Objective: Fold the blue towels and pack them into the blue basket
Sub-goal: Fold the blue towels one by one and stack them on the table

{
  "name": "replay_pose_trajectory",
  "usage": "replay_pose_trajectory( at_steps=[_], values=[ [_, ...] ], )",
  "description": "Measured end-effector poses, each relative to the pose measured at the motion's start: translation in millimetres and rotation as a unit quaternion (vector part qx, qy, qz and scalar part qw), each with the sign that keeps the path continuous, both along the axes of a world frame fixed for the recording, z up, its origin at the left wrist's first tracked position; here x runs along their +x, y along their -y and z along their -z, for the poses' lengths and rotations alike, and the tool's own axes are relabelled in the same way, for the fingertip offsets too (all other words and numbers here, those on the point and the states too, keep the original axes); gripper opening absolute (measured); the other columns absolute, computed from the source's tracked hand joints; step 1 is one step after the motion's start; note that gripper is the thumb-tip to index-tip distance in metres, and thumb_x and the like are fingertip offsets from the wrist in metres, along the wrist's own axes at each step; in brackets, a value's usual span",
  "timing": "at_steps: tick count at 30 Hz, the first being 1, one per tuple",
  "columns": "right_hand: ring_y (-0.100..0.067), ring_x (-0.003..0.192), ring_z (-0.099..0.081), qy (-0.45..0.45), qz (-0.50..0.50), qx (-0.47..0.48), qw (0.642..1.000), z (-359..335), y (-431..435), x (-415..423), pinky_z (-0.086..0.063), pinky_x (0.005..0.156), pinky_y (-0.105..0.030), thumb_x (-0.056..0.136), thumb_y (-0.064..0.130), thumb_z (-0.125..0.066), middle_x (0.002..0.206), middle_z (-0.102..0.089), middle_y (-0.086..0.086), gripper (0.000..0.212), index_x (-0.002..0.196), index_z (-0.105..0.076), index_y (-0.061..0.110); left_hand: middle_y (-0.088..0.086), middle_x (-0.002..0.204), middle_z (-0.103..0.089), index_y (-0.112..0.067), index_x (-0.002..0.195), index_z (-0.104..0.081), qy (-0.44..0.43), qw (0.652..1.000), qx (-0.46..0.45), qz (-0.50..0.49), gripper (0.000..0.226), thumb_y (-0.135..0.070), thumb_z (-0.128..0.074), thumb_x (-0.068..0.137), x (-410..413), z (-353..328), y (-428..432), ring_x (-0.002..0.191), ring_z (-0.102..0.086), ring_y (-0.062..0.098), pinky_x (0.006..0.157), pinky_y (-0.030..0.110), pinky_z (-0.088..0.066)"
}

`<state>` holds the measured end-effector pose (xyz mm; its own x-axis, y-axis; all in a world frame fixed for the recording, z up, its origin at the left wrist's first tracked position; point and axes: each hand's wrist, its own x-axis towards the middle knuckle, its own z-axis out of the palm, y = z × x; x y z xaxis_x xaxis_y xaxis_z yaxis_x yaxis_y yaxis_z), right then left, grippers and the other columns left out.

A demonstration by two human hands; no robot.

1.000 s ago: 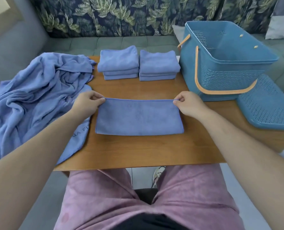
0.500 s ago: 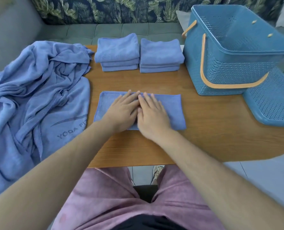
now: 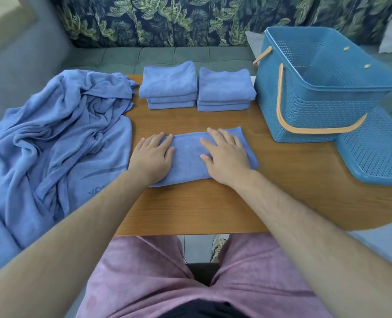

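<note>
A blue towel (image 3: 187, 154), folded into a long strip, lies flat in the middle of the wooden table (image 3: 190, 210). My left hand (image 3: 152, 157) presses flat on its left end with straight fingers. My right hand (image 3: 225, 154) presses flat on its right part, fingers spread. Two stacks of folded blue towels (image 3: 168, 84) (image 3: 225, 89) sit side by side at the table's far edge. The blue basket (image 3: 316, 95) with orange handles stands open at the far right. It looks empty inside.
A big crumpled blue towel (image 3: 53, 143) with printed lettering covers the table's left side and hangs over the edge. The basket's blue lid (image 3: 378, 152) lies flat at the right edge. A sofa with leaf-patterned cushions (image 3: 167, 21) is behind the table.
A second ago both hands pinched the towel's far corners. Then they lay flat together at its middle. Now they have slid apart toward the two ends.
</note>
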<state>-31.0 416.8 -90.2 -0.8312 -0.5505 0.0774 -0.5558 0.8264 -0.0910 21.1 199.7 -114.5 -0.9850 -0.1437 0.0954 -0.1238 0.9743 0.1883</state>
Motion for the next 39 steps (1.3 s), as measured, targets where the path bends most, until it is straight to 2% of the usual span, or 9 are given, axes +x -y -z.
replay_pose_trajectory(
  at_steps=[3,5,10,15,18,22,27,33,39],
  values=[
    [-0.029,0.114,-0.047,-0.012,0.008,-0.081,0.997,-11,22,40,-0.038,0.093,-0.045,0.089,0.049,-0.061,0.12,-0.052,0.0,0.036,0.119,-0.067,0.031,0.007,0.145,-0.049,-0.021,0.146,-0.049,-0.037,0.999,-0.03,-0.026,0.047,-0.039,-0.036,0.104,17,0,-7,0.133,-0.045,0.031,0.113,0.047,-0.028],
    [-0.024,0.116,-0.043,0.07,-0.002,-0.074,0.995,-8,38,68,-0.036,0.095,-0.044,0.09,0.057,-0.055,0.119,-0.051,0.002,0.038,0.118,-0.065,0.033,0.009,0.133,-0.056,-0.019,0.138,-0.057,-0.052,0.997,-0.039,-0.028,0.044,-0.038,-0.04,0.102,28,-1,-7,0.121,-0.052,0.034,0.102,0.047,-0.035],
    [-0.018,0.128,-0.039,0.092,-0.033,-0.062,0.993,-4,16,68,-0.032,0.103,-0.04,0.094,0.031,-0.052,0.133,-0.049,0.011,0.04,0.131,-0.058,0.043,0.009,0.093,-0.058,-0.016,0.101,-0.072,-0.08,0.996,-0.036,-0.03,0.027,-0.034,-0.054,0.094,63,-10,-2,0.091,-0.059,0.035,0.084,0.042,-0.037],
    [-0.022,0.116,-0.046,0.074,-0.055,-0.156,0.983,-1,-39,50,-0.036,0.103,-0.033,0.088,0.012,-0.06,0.118,-0.06,0.012,0.033,0.111,-0.074,0.031,-0.003,0.086,-0.051,-0.018,0.095,-0.07,-0.087,0.992,0.064,0.072,0.026,-0.039,-0.057,0.089,105,-11,-17,0.077,-0.058,0.026,0.075,0.039,-0.045],
    [-0.019,0.103,-0.052,0.104,-0.092,-0.219,0.966,7,-70,64,-0.035,0.097,-0.018,0.088,0.016,-0.067,0.105,-0.06,0.01,0.016,0.1,-0.075,0.024,-0.004,0.099,-0.051,-0.017,0.095,-0.07,-0.118,0.977,0.104,0.146,0.019,-0.035,-0.066,0.09,117,-7,-21,0.087,-0.055,0.021,0.084,0.038,-0.048],
    [-0.017,0.103,-0.056,0.095,-0.138,-0.239,0.957,11,-92,86,-0.039,0.098,-0.024,0.086,0.011,-0.067,0.108,-0.063,0.009,0.02,0.101,-0.076,0.022,-0.005,0.115,-0.06,-0.019,0.108,-0.071,-0.097,0.955,0.129,0.247,0.028,-0.041,-0.061,0.094,125,-7,-17,0.107,-0.054,0.019,0.101,0.03,-0.039],
    [-0.015,0.107,-0.055,0.094,-0.167,-0.194,0.962,14,-98,93,-0.045,0.098,-0.037,0.087,0.019,-0.066,0.119,-0.064,0.013,0.03,0.115,-0.074,0.025,-0.004,0.132,-0.061,-0.017,0.114,-0.07,-0.051,0.938,0.234,0.25,0.035,-0.038,-0.068,0.088,138,-4,3,0.126,-0.054,0.01,0.11,0.03,-0.038],
    [-0.013,0.108,-0.056,0.054,-0.175,-0.167,0.969,16,-96,89,-0.047,0.094,-0.041,0.097,0.035,-0.062,0.121,-0.063,0.018,0.023,0.117,-0.07,0.029,-0.009,0.135,-0.061,-0.016,0.111,-0.073,-0.041,0.933,0.255,0.251,0.028,-0.033,-0.069,0.089,135,1,14,0.128,-0.054,0.006,0.11,0.028,-0.04],
    [-0.014,0.104,-0.058,0.111,-0.099,-0.279,0.949,23,-90,92,-0.045,0.095,-0.042,0.1,0.032,-0.056,0.108,-0.065,0.014,0.016,0.105,-0.067,0.021,-0.006,0.121,-0.068,-0.012,0.1,-0.072,-0.093,0.94,0.218,0.246,0.027,-0.034,-0.057,0.097,133,-1,7,0.112,-0.062,0.012,0.099,0.029,-0.047]
  ],
)
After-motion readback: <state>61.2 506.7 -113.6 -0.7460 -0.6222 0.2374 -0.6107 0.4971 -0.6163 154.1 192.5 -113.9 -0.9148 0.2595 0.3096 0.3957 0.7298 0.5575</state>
